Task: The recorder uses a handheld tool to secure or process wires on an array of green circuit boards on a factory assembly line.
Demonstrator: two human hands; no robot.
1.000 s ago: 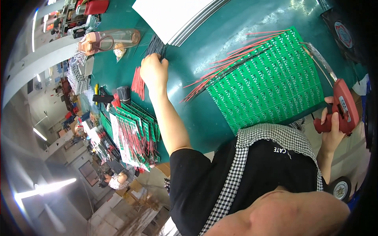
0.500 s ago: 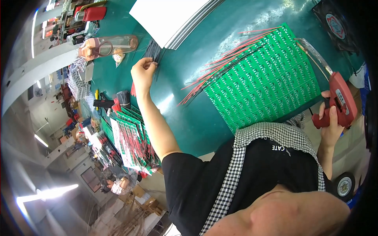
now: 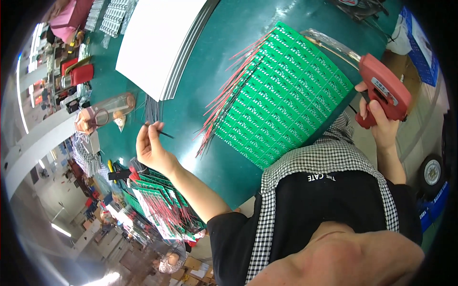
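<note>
A green circuit board (image 3: pixel 286 95) lies on the table (image 3: pixel 241 28), red and black wires (image 3: pixel 210 132) fanned along its nine o'clock edge, and at eight o'clock from it the left hand (image 3: pixel 155 150) pinches a thin black wire (image 3: pixel 167 135) between thumb and fingertips. At three o'clock the right hand (image 3: pixel 383 121) wraps its fingers round the handle of a red soldering gun (image 3: pixel 389 88), whose long tip sits near the board's edge at one o'clock. Farther out, a black wire bundle (image 3: pixel 153 112) and a bottle (image 3: pixel 114 106) lie toward nine, a white stack (image 3: pixel 155 47) toward ten.
</note>
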